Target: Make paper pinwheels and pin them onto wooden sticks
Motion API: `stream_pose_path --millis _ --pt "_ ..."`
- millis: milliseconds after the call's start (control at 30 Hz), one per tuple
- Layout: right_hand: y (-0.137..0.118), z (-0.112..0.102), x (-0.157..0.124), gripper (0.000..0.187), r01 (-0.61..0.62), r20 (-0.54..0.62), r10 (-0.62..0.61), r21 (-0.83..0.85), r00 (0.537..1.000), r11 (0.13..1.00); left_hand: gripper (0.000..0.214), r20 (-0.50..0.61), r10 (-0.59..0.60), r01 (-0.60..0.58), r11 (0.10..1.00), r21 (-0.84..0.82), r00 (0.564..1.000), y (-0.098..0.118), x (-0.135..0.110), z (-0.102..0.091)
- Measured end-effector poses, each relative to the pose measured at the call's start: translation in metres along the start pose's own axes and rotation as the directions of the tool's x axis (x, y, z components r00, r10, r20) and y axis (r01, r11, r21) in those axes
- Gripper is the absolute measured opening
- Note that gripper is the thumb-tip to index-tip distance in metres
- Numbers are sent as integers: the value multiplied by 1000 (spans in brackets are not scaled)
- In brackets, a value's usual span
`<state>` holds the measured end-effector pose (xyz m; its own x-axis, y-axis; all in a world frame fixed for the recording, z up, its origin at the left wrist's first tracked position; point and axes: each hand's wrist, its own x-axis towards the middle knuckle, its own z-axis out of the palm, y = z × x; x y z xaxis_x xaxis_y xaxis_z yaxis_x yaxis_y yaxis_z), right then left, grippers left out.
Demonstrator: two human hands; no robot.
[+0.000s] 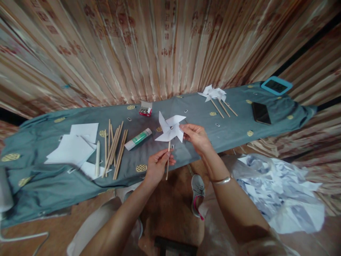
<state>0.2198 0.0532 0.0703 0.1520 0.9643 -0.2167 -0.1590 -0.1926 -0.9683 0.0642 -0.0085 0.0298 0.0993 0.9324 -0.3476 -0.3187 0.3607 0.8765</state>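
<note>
A white paper pinwheel (170, 128) on a thin wooden stick (168, 167) is held above the front edge of a table draped in grey-blue cloth (48, 185). My left hand (157, 165) is closed round the stick just below the paper. My right hand (195, 137) pinches the right-hand blade of the pinwheel. A small metal pin sits at the pinwheel's centre.
Several wooden sticks (114, 149) and white paper sheets (73, 149) lie to the left. A glue stick (138, 138) and a red box of pins (145, 108) are near the middle. Finished pinwheels (214, 94), a phone (261, 113) and a blue-framed device (276, 85) lie right. A bag of paper scraps (279, 192) sits on the floor.
</note>
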Motion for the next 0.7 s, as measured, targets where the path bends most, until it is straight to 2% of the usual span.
stream_pose_path --millis 700 --pt "5 8 -6 40 -139 80 130 126 988 982 47 -29 21 -22 999 -23 999 0 4 -4"
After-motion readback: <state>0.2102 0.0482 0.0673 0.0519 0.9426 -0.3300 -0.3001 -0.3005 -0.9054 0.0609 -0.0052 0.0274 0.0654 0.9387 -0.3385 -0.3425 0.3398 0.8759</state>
